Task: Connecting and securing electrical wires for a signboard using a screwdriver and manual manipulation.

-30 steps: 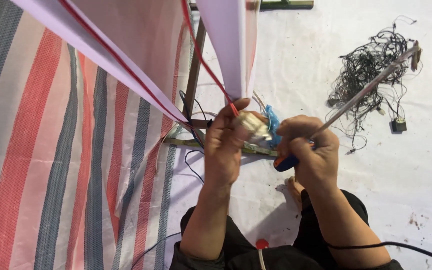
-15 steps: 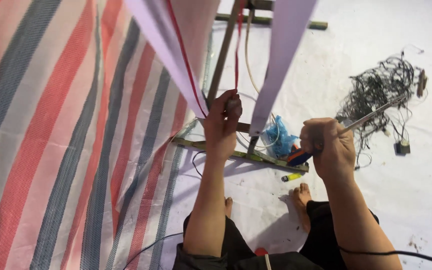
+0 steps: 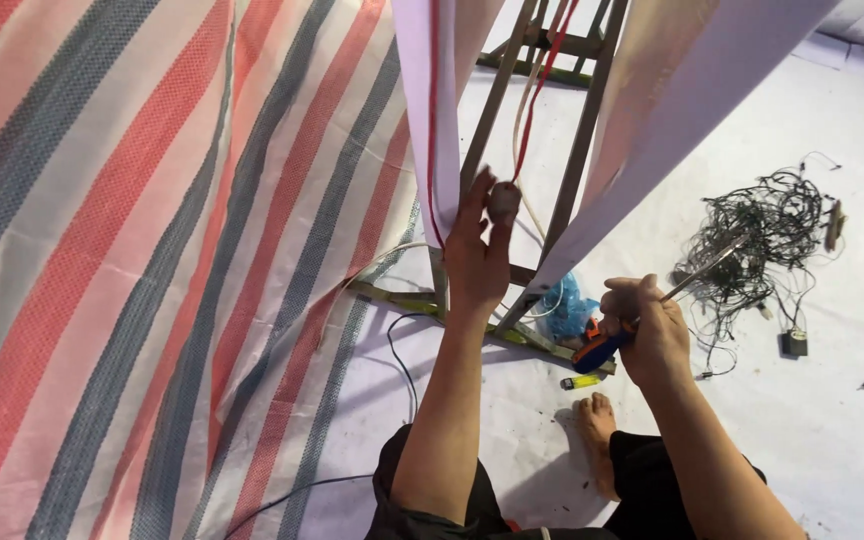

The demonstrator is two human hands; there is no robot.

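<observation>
**Hands on a red wire and a screwdriver under the frame**

The left hand is raised at about 12 o'clock from the person's lap, its fingertips pinched on a thin red wire that hangs down inside a wooden frame. A white panel drops just at 9 o'clock of that hand, and the striped tarp fills the far left. The wire looks light and limp, likely to slip through a loose pinch, so a firm hold close to its lower end suits it best.

The right hand, at 3 o'clock of the left, is clenched around a screwdriver with a red and blue handle, its stiff metal shaft pointing toward 2 o'clock. Beyond it lies a tangle of dark wires; a yellow lighter rests on the floor near the bare foot.
</observation>
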